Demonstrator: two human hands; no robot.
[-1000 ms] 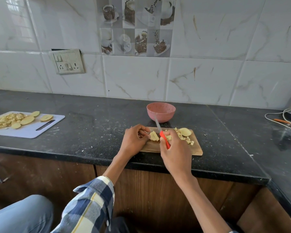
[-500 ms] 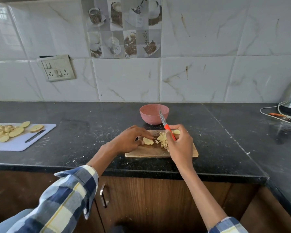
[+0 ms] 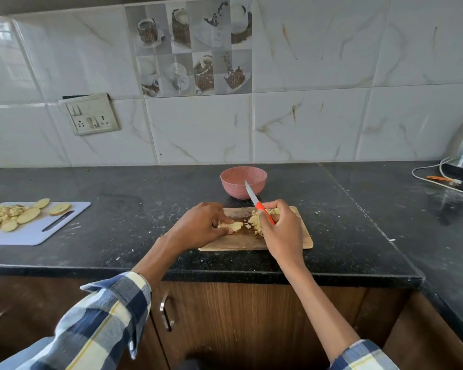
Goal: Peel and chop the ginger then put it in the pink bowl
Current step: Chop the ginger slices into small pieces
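Obs., head view. I log largest first.

Black countertop (image 3: 118,228): carries everything. Wooden chopping board (image 3: 241,243) at its front edge; pink bowl (image 3: 243,180) just behind the board, no ginger visible inside.

Left hand (image 3: 198,227): fingers curled down, pinching a pale peeled ginger slice (image 3: 233,225) flat against the board. Right hand (image 3: 281,231): wrapped round the orange handle of the knife (image 3: 259,206), blade raised and pointing toward the bowl, clear of the board.

Chopped ginger pile (image 3: 257,222): on the board, touching the right hand's fingers.

Judgement: the slice is light, stiff and fibrous, probably damp and slick on its cut faces, so it may skid under the blade. I'd hold it by its far edge, fingertips tucked back. The small pieces are loose and will scatter; better swept together with the blade than pinched.
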